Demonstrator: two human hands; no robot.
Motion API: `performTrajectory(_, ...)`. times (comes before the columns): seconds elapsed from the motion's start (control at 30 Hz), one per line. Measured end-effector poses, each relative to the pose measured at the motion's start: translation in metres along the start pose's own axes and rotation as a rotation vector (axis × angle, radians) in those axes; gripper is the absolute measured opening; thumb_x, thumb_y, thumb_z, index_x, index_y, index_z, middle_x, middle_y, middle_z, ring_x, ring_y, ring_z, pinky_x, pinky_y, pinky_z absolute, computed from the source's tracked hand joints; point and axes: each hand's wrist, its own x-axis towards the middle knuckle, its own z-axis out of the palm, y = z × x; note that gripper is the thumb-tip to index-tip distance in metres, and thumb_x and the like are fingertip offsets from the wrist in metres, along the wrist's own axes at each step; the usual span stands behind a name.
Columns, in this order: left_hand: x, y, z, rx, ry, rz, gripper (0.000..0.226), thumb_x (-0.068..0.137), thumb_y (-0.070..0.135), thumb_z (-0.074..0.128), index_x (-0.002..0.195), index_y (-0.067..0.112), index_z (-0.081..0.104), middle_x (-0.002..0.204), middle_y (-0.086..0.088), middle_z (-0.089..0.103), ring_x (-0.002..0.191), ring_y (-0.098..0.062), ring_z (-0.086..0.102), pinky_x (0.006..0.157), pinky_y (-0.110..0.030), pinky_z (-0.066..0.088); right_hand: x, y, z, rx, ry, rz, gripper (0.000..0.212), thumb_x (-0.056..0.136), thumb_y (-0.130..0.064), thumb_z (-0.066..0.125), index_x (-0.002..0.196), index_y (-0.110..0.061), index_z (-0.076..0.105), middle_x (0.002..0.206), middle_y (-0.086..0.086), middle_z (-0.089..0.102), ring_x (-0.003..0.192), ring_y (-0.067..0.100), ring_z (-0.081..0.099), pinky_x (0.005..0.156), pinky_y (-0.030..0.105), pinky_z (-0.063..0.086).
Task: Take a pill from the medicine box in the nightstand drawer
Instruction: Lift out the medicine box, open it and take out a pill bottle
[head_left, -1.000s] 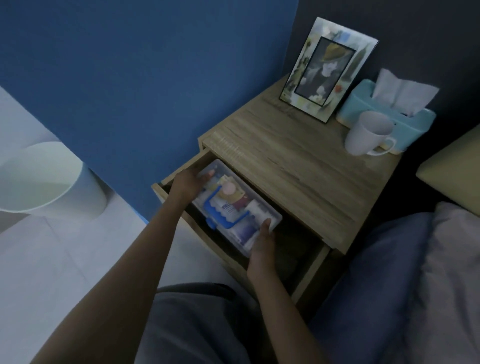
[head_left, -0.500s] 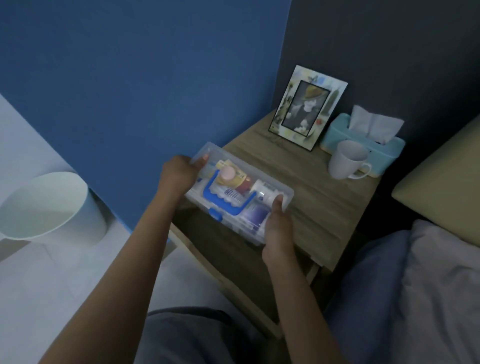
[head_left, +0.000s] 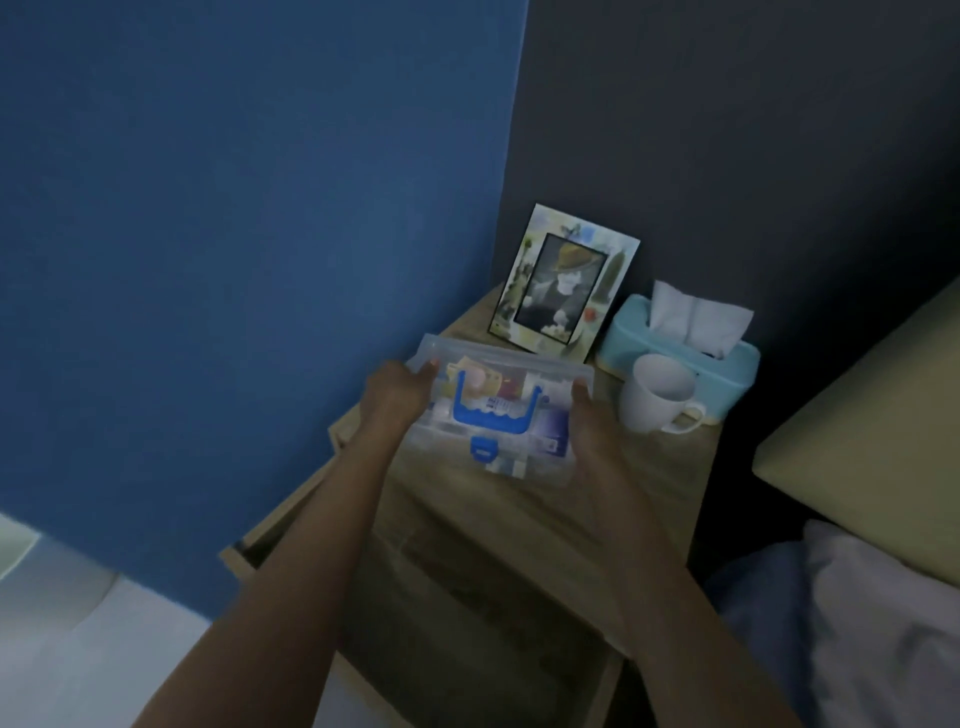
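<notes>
Dim blue walls meet behind a wooden nightstand (head_left: 519, 519) whose drawer (head_left: 270, 540) stands open. Both hands grip a clear medicine box (head_left: 498, 415) with a blue handle (head_left: 491, 415), left hand (head_left: 395, 397) and right hand (head_left: 592, 431) at its ends; whether it touches the top is blurred. Behind stand a picture frame (head_left: 563, 280), tissue box (head_left: 680, 353) and white mug (head_left: 660, 400).

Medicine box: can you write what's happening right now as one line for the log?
step: moving box | clear plastic medicine box with blue handle: held over wooden nightstand top | left hand, right hand: gripping its ends | drawer: open | lid: shut
</notes>
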Motion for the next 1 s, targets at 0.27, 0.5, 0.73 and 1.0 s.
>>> performTrajectory(0.27,0.01,-0.005,0.003,0.013,0.049,-0.054,0.058,0.094,0.048,0.046,0.103,-0.007,0.063,0.106,-0.023,0.066,0.095,-0.033,0.062,0.068,-0.029,0.038,0.038,-0.018,0.015,0.077,-0.119,-0.041,0.051,0.099,-0.047,0.038,0.128,-0.009,0.056,0.134,0.015,0.058,0.112,0.027,0.06,0.097,0.034,0.046)
performTrajectory(0.5,-0.012,0.0,0.013,-0.057,0.156,-0.054,0.056,0.095,0.046,0.046,0.097,-0.008,0.063,0.101,-0.023,0.067,0.093,-0.033,0.062,0.069,-0.029,0.038,0.049,-0.013,0.011,0.121,-0.202,-0.007,0.052,0.097,-0.047,0.041,0.124,-0.006,0.06,0.124,0.014,0.064,0.084,0.016,0.065,0.065,0.026,0.05)
performTrajectory(0.73,-0.016,-0.004,0.028,-0.236,0.311,-0.075,0.05,0.092,0.047,0.05,0.105,0.001,0.065,0.11,-0.017,0.068,0.104,-0.032,0.062,0.078,-0.027,0.039,0.062,-0.007,0.018,0.158,-0.203,-0.133,0.053,0.098,-0.041,0.045,0.143,-0.012,0.043,0.148,0.011,0.045,0.133,0.028,0.047,0.111,0.045,0.039)
performTrajectory(1.0,-0.05,-0.012,0.044,-0.574,0.546,-0.072,0.056,0.089,0.044,0.058,0.134,0.011,0.05,0.137,-0.003,0.053,0.127,-0.015,0.047,0.1,-0.02,0.033,0.068,-0.003,0.022,0.164,-0.167,-0.165,0.054,0.098,-0.039,0.044,0.145,-0.013,0.039,0.15,0.01,0.043,0.135,0.026,0.044,0.113,0.044,0.036)
